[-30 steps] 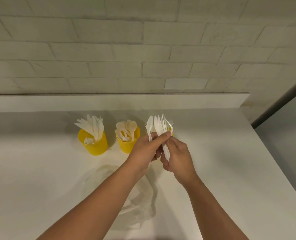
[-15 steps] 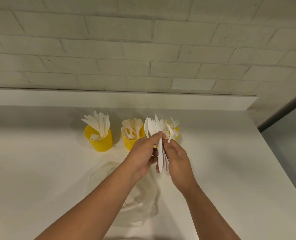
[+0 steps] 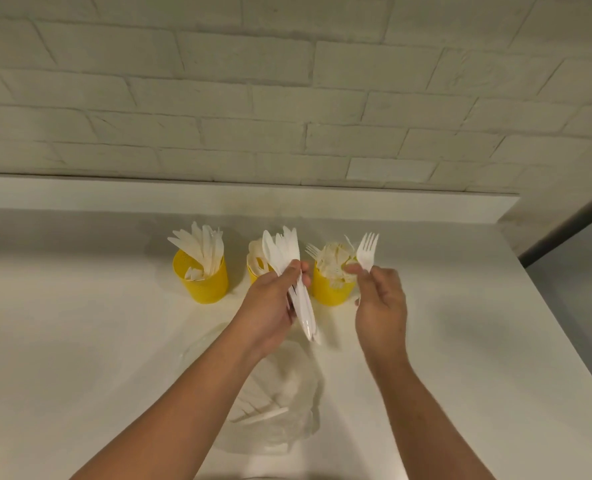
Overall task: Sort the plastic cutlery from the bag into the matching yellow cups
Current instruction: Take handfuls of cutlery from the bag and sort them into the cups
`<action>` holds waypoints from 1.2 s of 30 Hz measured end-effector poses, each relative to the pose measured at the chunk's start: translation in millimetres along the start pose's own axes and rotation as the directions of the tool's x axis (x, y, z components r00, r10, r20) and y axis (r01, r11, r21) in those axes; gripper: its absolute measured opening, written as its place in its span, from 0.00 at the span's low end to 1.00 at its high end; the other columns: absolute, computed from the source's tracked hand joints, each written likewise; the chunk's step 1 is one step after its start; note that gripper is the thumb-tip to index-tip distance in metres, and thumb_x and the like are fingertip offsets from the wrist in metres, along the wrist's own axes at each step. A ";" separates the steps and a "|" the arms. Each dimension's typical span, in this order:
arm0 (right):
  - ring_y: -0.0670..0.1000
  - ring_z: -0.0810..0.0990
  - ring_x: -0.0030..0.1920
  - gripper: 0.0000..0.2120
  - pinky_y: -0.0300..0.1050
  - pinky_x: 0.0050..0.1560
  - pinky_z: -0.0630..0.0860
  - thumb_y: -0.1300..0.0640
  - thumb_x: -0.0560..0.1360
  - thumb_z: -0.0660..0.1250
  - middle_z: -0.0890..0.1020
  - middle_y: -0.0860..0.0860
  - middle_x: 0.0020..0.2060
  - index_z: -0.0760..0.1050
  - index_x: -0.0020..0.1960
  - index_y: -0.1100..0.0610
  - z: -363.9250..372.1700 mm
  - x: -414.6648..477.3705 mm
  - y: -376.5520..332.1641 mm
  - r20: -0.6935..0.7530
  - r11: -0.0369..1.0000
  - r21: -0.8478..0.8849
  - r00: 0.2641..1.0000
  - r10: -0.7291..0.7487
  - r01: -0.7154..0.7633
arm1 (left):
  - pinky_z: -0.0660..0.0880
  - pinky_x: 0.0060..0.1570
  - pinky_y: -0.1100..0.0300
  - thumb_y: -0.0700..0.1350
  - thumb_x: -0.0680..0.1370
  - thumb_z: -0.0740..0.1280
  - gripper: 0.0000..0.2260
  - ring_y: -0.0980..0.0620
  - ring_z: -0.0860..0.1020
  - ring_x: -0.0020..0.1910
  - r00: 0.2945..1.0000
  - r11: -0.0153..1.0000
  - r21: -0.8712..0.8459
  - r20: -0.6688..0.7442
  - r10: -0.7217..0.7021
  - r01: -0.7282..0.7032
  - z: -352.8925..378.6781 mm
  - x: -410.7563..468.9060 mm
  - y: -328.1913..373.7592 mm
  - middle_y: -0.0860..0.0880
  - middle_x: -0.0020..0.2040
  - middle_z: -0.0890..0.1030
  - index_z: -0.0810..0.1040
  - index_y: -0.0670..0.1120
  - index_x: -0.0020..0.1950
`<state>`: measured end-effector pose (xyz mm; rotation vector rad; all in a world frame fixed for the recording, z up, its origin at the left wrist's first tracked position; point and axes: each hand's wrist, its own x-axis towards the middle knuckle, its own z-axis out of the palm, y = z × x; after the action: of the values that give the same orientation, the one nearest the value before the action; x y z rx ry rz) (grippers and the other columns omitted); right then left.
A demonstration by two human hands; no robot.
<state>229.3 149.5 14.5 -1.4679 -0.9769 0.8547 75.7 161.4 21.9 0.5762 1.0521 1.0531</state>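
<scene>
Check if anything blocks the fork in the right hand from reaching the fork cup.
Nothing visible does. The fork pinched in the right hand is just beside the fork cup, by its rim. The left hand with its cutlery bundle sits on the cup's other side. The cup is already crowded with forks.

Middle yellow cup: mostly hidden behind my left hand and its cutlery bundle. Fork: handle hidden inside my right hand. Bag: contents indistinct, partly under my left forearm.
</scene>
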 end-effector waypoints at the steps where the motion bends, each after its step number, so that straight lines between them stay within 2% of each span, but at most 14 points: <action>1: 0.37 0.77 0.41 0.11 0.31 0.49 0.72 0.58 0.82 0.66 0.75 0.53 0.48 0.84 0.47 0.48 -3.5 8.7 -4.3 0.003 0.998 -0.036 0.999 -0.047 0.047 | 0.65 0.41 0.58 0.49 0.86 0.62 0.10 0.55 0.73 0.37 1.000 1.000 0.020 0.017 0.002 -0.003 -3.8 -0.8 1.7 0.52 0.39 0.78 0.81 0.48 0.51; 2: 0.36 0.76 0.40 0.10 0.27 0.46 0.70 0.58 0.83 0.65 0.75 0.53 0.48 0.84 0.50 0.48 -7.0 18.4 -8.6 0.012 0.993 -0.071 0.996 -0.094 0.094 | 0.64 0.40 0.58 0.50 0.86 0.62 0.10 0.56 0.72 0.36 0.999 0.999 0.050 0.033 0.008 -0.010 -7.5 -2.1 3.7 0.53 0.38 0.77 0.81 0.49 0.51; 5: 0.37 0.77 0.39 0.11 0.28 0.44 0.70 0.60 0.83 0.64 0.82 0.52 0.51 0.84 0.59 0.54 -13.1 47.0 -16.7 0.067 0.965 -0.164 0.978 -0.197 0.205 | 0.63 0.36 0.59 0.49 0.86 0.59 0.10 0.56 0.70 0.33 0.998 0.990 0.138 0.050 0.031 -0.037 -14.7 -6.5 10.2 0.54 0.36 0.74 0.79 0.49 0.51; 8: 0.46 0.79 0.37 0.07 0.35 0.40 0.74 0.61 0.80 0.66 0.84 0.49 0.41 0.83 0.53 0.53 -9.3 69.5 -13.7 0.098 0.919 -0.280 0.961 -0.259 0.276 | 0.65 0.33 0.62 0.49 0.87 0.59 0.11 0.57 0.69 0.31 0.997 0.982 0.175 0.045 0.056 -0.063 -16.1 -9.8 15.0 0.54 0.36 0.74 0.78 0.48 0.51; 10: 0.47 0.77 0.34 0.05 0.40 0.40 0.72 0.60 0.79 0.68 0.79 0.46 0.35 0.81 0.49 0.52 -5.5 80.9 -5.3 0.177 0.845 -0.415 0.941 -0.290 0.338 | 0.66 0.31 0.64 0.48 0.87 0.59 0.11 0.57 0.70 0.30 0.997 0.981 0.181 0.046 0.066 -0.074 -16.6 -10.3 16.2 0.53 0.36 0.74 0.78 0.47 0.52; 12: 0.45 0.74 0.34 0.04 0.40 0.40 0.69 0.60 0.79 0.68 0.76 0.44 0.34 0.81 0.48 0.53 -1.8 87.0 2.8 0.245 0.745 -0.518 0.907 -0.342 0.420 | 0.65 0.31 0.63 0.48 0.87 0.58 0.10 0.57 0.70 0.31 0.996 0.980 0.184 0.054 0.072 -0.081 -17.3 -10.3 16.3 0.53 0.36 0.73 0.77 0.46 0.53; 14: 0.50 0.76 0.36 0.04 0.43 0.41 0.71 0.59 0.78 0.68 0.79 0.47 0.35 0.81 0.46 0.55 -0.1 91.3 9.1 0.291 0.677 -0.563 0.880 -0.376 0.475 | 0.63 0.33 0.61 0.48 0.87 0.58 0.10 0.56 0.69 0.32 0.995 0.976 0.200 0.054 0.081 -0.090 -18.7 -10.0 15.7 0.53 0.36 0.74 0.77 0.46 0.54; 17: 0.55 0.79 0.38 0.08 0.47 0.42 0.75 0.58 0.79 0.67 0.81 0.53 0.36 0.81 0.44 0.59 0.9 93.3 13.9 0.321 0.637 -0.597 0.874 -0.366 0.487 | 0.61 0.34 0.59 0.49 0.87 0.59 0.11 0.56 0.69 0.32 0.995 0.973 0.209 0.049 0.087 -0.096 -20.8 -10.1 14.6 0.53 0.36 0.74 0.78 0.46 0.54; 21: 0.52 0.77 0.38 0.07 0.43 0.41 0.72 0.59 0.77 0.70 0.81 0.51 0.40 0.77 0.53 0.60 2.7 92.9 10.4 0.287 0.675 -0.585 0.893 -0.348 0.451 | 0.61 0.35 0.58 0.49 0.86 0.59 0.11 0.56 0.70 0.33 0.995 0.972 0.216 0.058 0.087 -0.097 -21.4 -10.0 13.6 0.53 0.36 0.75 0.79 0.47 0.53; 24: 0.57 0.77 0.40 0.07 0.48 0.42 0.74 0.59 0.75 0.72 0.81 0.53 0.39 0.75 0.46 0.59 4.1 96.4 11.7 0.350 0.588 -0.635 0.865 -0.360 0.502 | 0.61 0.35 0.58 0.50 0.86 0.60 0.11 0.56 0.70 0.33 0.994 0.970 0.220 0.069 0.085 -0.099 -21.5 -8.7 13.0 0.53 0.36 0.75 0.80 0.47 0.52; 28: 0.61 0.76 0.48 0.10 0.46 0.46 0.67 0.50 0.71 0.73 0.78 0.55 0.44 0.80 0.46 0.56 6.4 102.6 26.0 0.434 0.444 -0.766 0.883 -0.179 0.466 | 0.62 0.36 0.58 0.50 0.86 0.60 0.11 0.56 0.70 0.34 0.993 0.968 0.232 0.084 0.080 -0.098 -22.2 -7.9 12.8 0.53 0.37 0.76 0.80 0.47 0.53; 31: 0.56 0.74 0.50 0.17 0.44 0.48 0.64 0.42 0.66 0.70 0.78 0.53 0.46 0.81 0.48 0.52 8.7 102.0 29.4 0.404 0.527 -0.726 0.894 -0.192 0.441 | 0.62 0.35 0.58 0.50 0.86 0.60 0.11 0.55 0.69 0.34 0.991 0.964 0.245 0.110 0.082 -0.107 -22.5 -8.8 13.2 0.53 0.37 0.75 0.80 0.47 0.53; 33: 0.57 0.74 0.50 0.13 0.45 0.49 0.68 0.48 0.69 0.73 0.77 0.54 0.48 0.82 0.50 0.53 8.2 97.1 24.7 0.382 0.548 -0.711 0.896 -0.226 0.441 | 0.62 0.34 0.59 0.50 0.86 0.59 0.11 0.55 0.69 0.34 0.988 0.960 0.255 0.127 0.087 -0.117 -21.7 -9.3 13.4 0.53 0.37 0.75 0.80 0.47 0.53; 36: 0.61 0.74 0.51 0.13 0.53 0.50 0.77 0.57 0.72 0.74 0.76 0.58 0.52 0.82 0.56 0.56 5.0 87.9 20.0 0.392 0.430 -0.768 0.879 -0.271 0.475 | 0.63 0.34 0.62 0.50 0.87 0.59 0.12 0.56 0.69 0.34 0.986 0.954 0.270 0.133 0.098 -0.131 -19.1 -10.4 13.1 0.53 0.36 0.74 0.80 0.47 0.53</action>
<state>261.7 231.6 -5.0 -1.8488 -2.0095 0.1242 51.9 155.9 28.7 0.9260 1.0787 0.9643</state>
